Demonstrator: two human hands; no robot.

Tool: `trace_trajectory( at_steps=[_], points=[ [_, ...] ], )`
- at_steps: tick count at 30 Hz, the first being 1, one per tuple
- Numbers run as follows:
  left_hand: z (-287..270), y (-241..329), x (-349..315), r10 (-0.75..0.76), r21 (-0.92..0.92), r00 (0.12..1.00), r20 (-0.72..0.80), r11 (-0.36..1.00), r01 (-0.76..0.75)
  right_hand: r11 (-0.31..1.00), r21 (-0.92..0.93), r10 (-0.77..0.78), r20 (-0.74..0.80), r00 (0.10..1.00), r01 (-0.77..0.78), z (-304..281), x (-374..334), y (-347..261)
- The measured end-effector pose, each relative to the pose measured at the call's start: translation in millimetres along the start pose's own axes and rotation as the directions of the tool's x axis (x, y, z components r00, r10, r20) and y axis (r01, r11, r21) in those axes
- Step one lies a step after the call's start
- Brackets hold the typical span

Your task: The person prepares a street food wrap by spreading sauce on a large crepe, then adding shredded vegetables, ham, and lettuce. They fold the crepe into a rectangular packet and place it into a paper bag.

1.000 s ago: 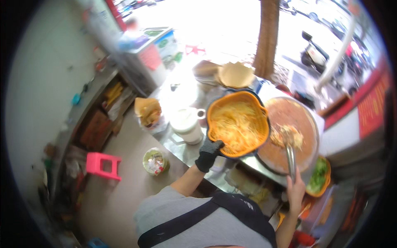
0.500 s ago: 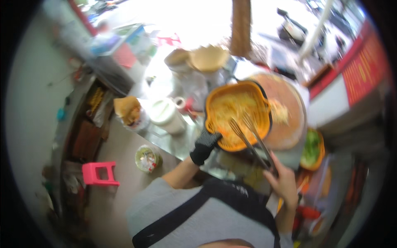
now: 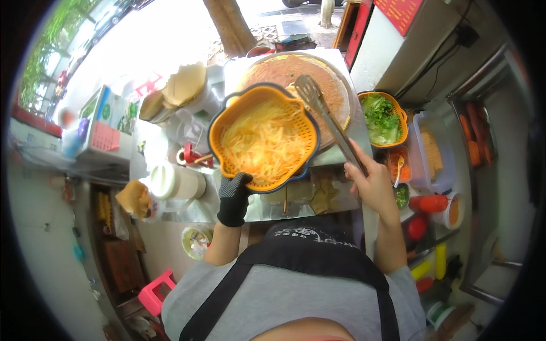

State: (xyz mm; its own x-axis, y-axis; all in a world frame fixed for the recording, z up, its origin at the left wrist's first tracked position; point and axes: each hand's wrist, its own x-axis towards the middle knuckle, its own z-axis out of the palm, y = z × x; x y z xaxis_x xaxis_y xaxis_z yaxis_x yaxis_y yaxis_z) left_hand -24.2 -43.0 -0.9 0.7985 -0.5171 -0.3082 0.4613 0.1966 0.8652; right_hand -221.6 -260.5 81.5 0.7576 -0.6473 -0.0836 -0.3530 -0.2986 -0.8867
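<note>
My left hand, in a black glove, grips the near edge of an orange colander with a dark outer bowl. Pale yellow and orange vegetable shreds fill it. Tilted slightly, the colander hides the near left part of a large round browned pancake. My bare right hand is closed around metal tongs. Their tips are over the pancake, just beyond the colander's right rim. A few shreds show near the tips; whether the tongs hold any, I cannot make out.
On the right are a basket of lettuce, a tub of orange bits, a clear bin and red bottles. A white lidded container and paper bags stand left. A pink stool is on the floor.
The view has swung to the right. The tongs have left the shreds in the colander and moved to over the pancake. My left hand keeps its hold on the colander, which now covers more of the pancake.
</note>
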Motion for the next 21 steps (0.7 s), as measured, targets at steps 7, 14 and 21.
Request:
trace_trajectory(
  at_steps=[7,14,21],
  points=[
    [-26.9,9.6,-24.2,0.103,0.015,0.994,-0.035,0.995,-0.103,0.887,-0.46,-0.107,-0.142,0.984,0.03,0.0,28.1,71.4],
    [-14.0,8.9,-36.4,-0.018,0.145,1.0,-0.016,0.989,0.02,0.972,-0.126,-0.233,-0.355,0.905,0.201,-56.6,-47.9,67.5],
    [103.0,-39.7,-31.7,-0.241,0.167,0.875,0.421,0.968,0.186,0.969,-0.249,-0.043,-0.194,0.98,-0.007,-122.1,-159.9,120.5]
  ],
)
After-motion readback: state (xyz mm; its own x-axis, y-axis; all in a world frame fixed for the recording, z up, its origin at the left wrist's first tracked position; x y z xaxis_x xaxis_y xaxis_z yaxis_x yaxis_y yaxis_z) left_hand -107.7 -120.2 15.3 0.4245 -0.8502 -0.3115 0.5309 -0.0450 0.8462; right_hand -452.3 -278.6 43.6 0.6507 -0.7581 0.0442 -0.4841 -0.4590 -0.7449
